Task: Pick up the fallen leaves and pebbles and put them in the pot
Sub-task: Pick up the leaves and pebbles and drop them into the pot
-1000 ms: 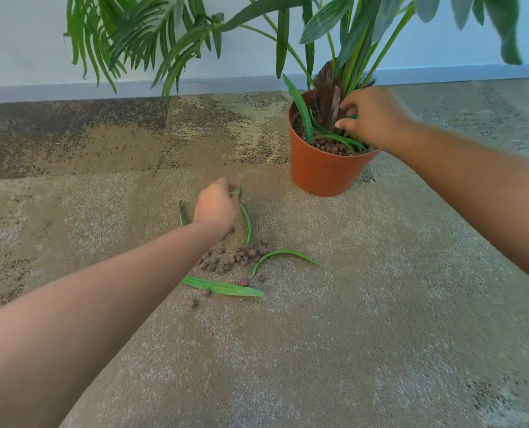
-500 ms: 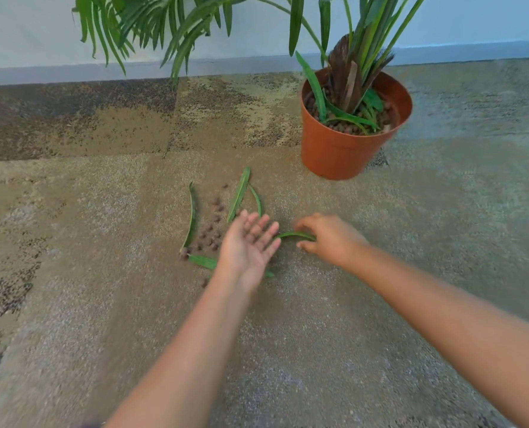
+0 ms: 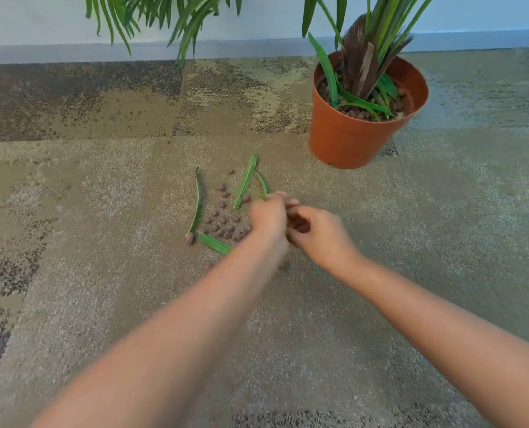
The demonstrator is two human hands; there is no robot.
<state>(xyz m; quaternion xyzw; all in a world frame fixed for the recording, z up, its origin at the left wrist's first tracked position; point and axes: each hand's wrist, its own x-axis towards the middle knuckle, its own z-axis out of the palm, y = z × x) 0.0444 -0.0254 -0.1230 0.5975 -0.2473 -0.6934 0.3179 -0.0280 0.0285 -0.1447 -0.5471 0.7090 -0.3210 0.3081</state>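
Note:
An orange pot (image 3: pixel 349 143) with a palm-like plant stands on the carpet at the upper right, with pebbles and cut leaves inside. Fallen green leaves lie left of it: a long one (image 3: pixel 197 205), a straight one (image 3: pixel 245 180), a thin one (image 3: pixel 262 182) and a short one (image 3: pixel 215 243). Several brown pebbles (image 3: pixel 223 223) are scattered among them. My left hand (image 3: pixel 268 217) is blurred, fingers curled, with a bit of green leaf (image 3: pixel 260 196) at its fingertips. My right hand (image 3: pixel 318 236) touches it, fingers curled; what it holds is hidden.
Mottled beige and brown carpet (image 3: pixel 288 350) covers the floor up to a grey baseboard (image 3: pixel 71 52) and pale wall. Palm fronds (image 3: pixel 152 13) hang over the far side, left of the pot.
My right hand came from the pot down to a curved leaf on the carpet. Both hands have now met right of the pebbles, and that curved leaf no longer lies in view.

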